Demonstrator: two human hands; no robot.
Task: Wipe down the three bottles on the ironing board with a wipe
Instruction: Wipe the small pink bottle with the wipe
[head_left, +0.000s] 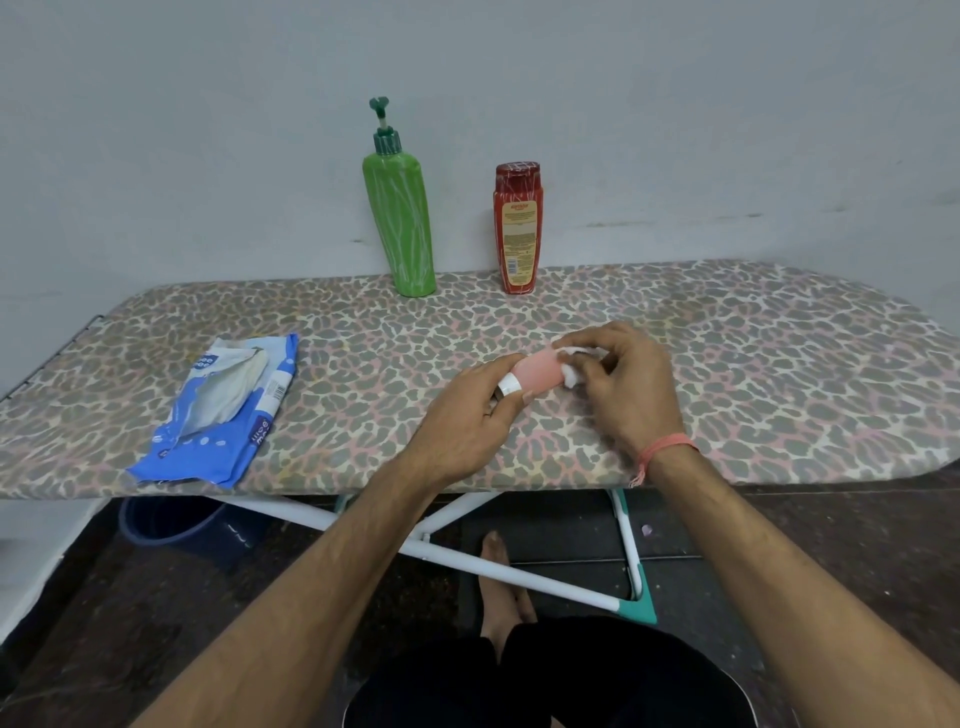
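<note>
1. Nearest the camera: dark-clothed lap and two bare forearms reaching forward over the board (727, 332)
2. Left hand (467, 415) curled round the white-capped end of a small pink bottle (535, 375), held sideways just above the board's middle
3. Right hand (628, 384) pinching a bunched white wipe (571, 364) against the bottle's other end
4. Judged mid-wipe on the pink bottle; impossible to tell whether any bottle is finished
5. Green pump bottle (402, 223) and red bottle (518, 228) upright at the far edge by the wall, untouched by either hand, near each other but apart
6. Contents of all three bottles not visible
7. Blue wipe pack (228, 410) lying flat at left, flap open, white wipes showing inside
8. Dark bucket (171, 519) on the floor under the left end, contents hidden
</note>
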